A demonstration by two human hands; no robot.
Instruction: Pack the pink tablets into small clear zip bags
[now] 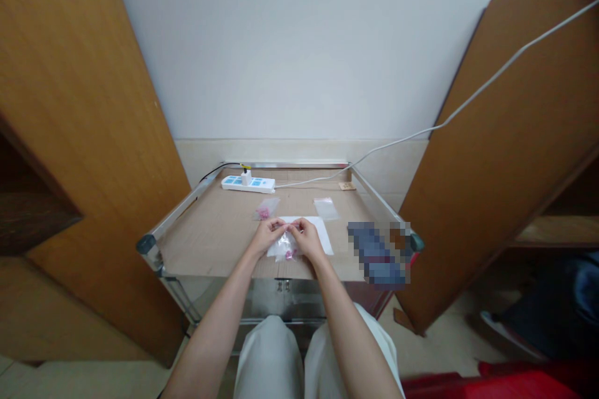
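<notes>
My left hand (269, 234) and my right hand (305, 235) meet above a white sheet (324, 240) near the front of the cart top. Both pinch the upper edge of a small clear plastic bag (284, 244), their fingertips almost touching. Small pink pieces (291, 254) show at the bag's lower end; what they are is too small to tell. Just beyond my left hand lies another clear bag with pink pieces (264, 212) in it. A flat clear bag (326, 208) rests behind my right hand.
A white power strip (248, 184) with a plug in it sits at the back left. Its white cable (384, 147) rises to the right. A blurred dark item (377, 255) lies at the right. Metal rails (183, 211) edge the cart; wooden panels (107, 137) stand on both sides.
</notes>
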